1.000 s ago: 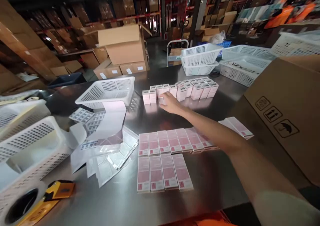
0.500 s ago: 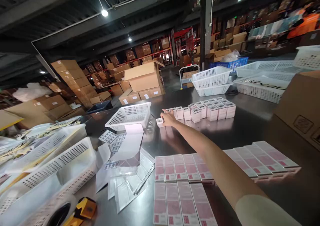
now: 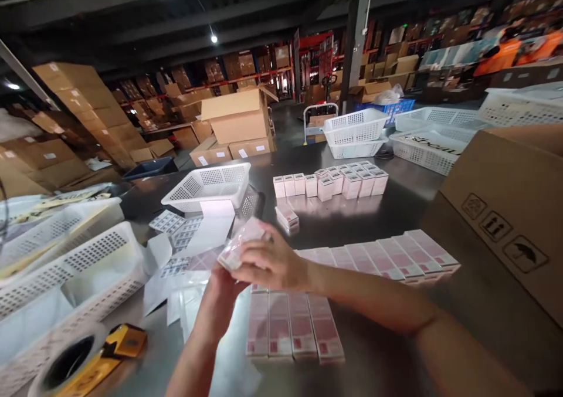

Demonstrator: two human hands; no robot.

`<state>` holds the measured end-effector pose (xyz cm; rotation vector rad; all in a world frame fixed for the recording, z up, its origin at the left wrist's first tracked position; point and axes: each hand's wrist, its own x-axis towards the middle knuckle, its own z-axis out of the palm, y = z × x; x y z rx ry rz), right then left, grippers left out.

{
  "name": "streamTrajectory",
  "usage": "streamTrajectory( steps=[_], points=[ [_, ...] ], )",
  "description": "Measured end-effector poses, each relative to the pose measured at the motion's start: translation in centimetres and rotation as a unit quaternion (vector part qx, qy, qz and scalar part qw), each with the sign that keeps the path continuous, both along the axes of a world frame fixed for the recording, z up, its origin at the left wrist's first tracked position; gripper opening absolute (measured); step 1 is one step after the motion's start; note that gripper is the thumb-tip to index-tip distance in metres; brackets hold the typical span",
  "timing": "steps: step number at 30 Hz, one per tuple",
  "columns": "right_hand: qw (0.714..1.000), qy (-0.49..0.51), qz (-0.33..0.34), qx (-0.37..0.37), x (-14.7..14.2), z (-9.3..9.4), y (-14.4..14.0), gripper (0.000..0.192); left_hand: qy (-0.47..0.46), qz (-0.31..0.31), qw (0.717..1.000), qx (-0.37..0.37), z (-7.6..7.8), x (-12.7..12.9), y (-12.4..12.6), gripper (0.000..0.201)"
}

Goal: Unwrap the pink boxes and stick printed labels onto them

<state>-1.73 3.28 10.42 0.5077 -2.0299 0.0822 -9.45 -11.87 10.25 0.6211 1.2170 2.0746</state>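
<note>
Above the middle of the table, both of my hands meet around a small pinkish-white box (image 3: 240,243) with a glossy surface. My right hand (image 3: 277,262) wraps its fingers over the box from the right. From below, my left hand (image 3: 222,294) grips its lower end, the fingers partly hidden. Just beyond my hands a similar pink-white box (image 3: 288,218) lies on its side. Farther off stand several upright small boxes (image 3: 325,186) with printed labels on top. Rows of flat pink-white boxes (image 3: 290,323) lie beneath and beside my right forearm.
Left of my hands are label sheets (image 3: 187,233) and clear plastic bags (image 3: 189,309). A white perforated basket (image 3: 211,186) stands behind them. A yellow tape dispenser (image 3: 127,341) sits near left, beside more baskets. A large carton (image 3: 505,209) borders the right; people in orange are far right.
My right hand has drawn back from the row of upright boxes. My left hand has come into view, and both now hold a box. Another box now lies on its side. The view has shifted.
</note>
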Motion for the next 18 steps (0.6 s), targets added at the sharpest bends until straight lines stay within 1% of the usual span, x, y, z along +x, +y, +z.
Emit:
streamTrajectory(
  steps=[1,2,3,5,6,7,8,9,11,13,15,18],
  points=[
    [1.0,0.001,0.025,0.003,1.7,0.0,-0.6,0.016,-0.014,0.01,1.0,-0.015,-0.4,0.3,0.5,0.053],
    [0.999,-0.005,0.041,-0.011,3.4,0.1,-0.8,0.014,-0.019,0.017,0.999,-0.029,-0.8,0.6,1.0,0.058],
    [0.998,-0.017,0.037,-0.042,5.0,0.2,-0.5,0.016,-0.011,0.013,0.999,-0.042,-1.1,0.8,1.6,0.062],
    [0.989,-0.064,-0.024,-0.133,7.7,0.3,0.9,0.033,0.037,-0.029,0.997,-0.059,-1.9,1.0,2.6,0.065],
    [0.977,-0.097,-0.062,-0.179,8.6,0.3,1.7,0.039,0.068,-0.057,0.994,-0.062,-2.4,1.0,2.8,0.064],
    [0.963,-0.138,-0.091,-0.215,9.3,0.1,2.5,0.04,0.102,-0.079,0.99,-0.063,-2.8,1.0,2.9,0.062],
    [0.947,-0.186,-0.101,-0.242,9.7,-0.2,3.1,0.035,0.135,-0.088,0.985,-0.061,-3.3,0.9,2.9,0.059],
    [0.931,-0.23,-0.094,-0.266,9.8,-0.7,3.4,0.029,0.163,-0.081,0.982,-0.056,-3.7,0.8,2.8,0.056],
    [0.908,-0.273,-0.072,-0.309,9.7,-2.1,3.4,0.017,0.208,-0.039,0.976,-0.049,-4.5,0.4,2.7,0.051],
    [0.898,-0.269,-0.076,-0.341,9.4,-3.3,2.8,0.013,0.222,0.002,0.973,-0.058,-5.1,0.1,2.7,0.048],
    [0.894,-0.257,-0.079,-0.358,9.4,-4.3,2.1,0.013,0.206,0.024,0.976,-0.07,-5.4,-0.1,2.8,0.048],
    [0.889,-0.246,-0.067,-0.379,9.8,-4.7,1.6,0.012,0.203,0.019,0.977,-0.06,-5.7,-0.1,2.8,0.049]
  ],
)
